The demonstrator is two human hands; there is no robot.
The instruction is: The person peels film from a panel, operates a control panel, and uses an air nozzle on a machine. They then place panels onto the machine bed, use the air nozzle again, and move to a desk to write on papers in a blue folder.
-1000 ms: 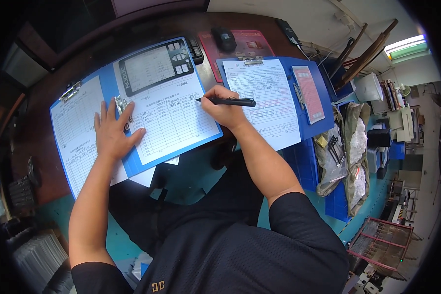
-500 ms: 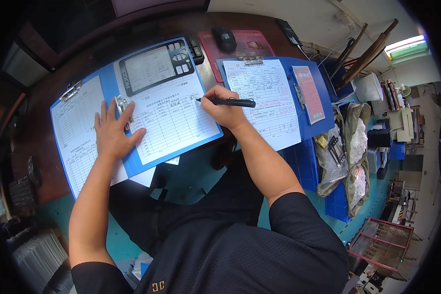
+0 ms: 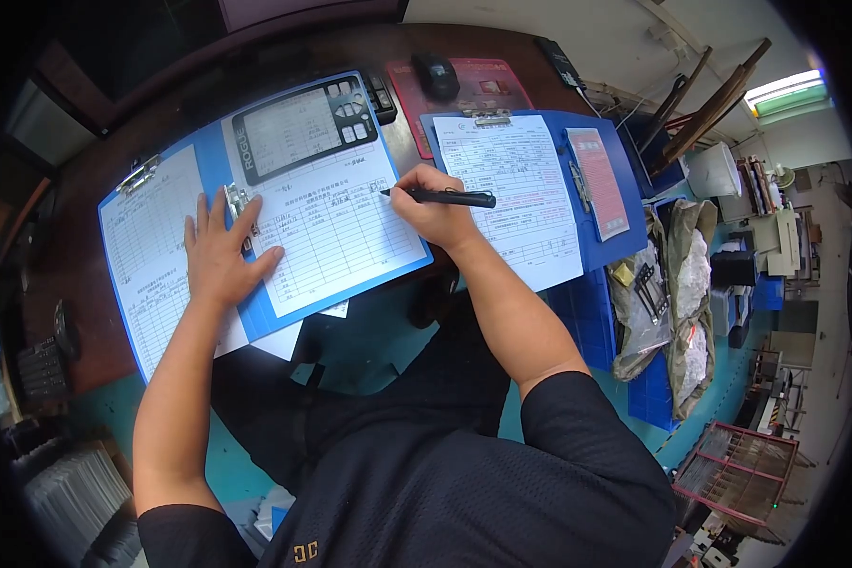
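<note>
My right hand [image 3: 435,206] is closed around a black pen [image 3: 464,199], its tip at the upper right of a printed form [image 3: 350,246]. That form lies on the right half of an opened blue clip folder [image 3: 275,322]. Fingers spread, my left hand [image 3: 225,248] rests flat over the folder's middle and the form's left edge. Above the form's heading lies a dark-framed panel [image 3: 303,130] with a pale window and button cut-outs. Another filled-in sheet [image 3: 151,237] is clipped to the folder's left half.
Right of my right hand lies a second blue clip folder [image 3: 625,185] with a form [image 3: 521,180] and a pink slip [image 3: 598,185]. A mouse [image 3: 435,76] sits on a red mat [image 3: 502,80] behind. Blue crates [image 3: 577,322] with bagged parts stand beyond the desk's right side.
Both hands keep nearly the same places, the right still holding the pen at the form. The whole view has shifted very slightly.
</note>
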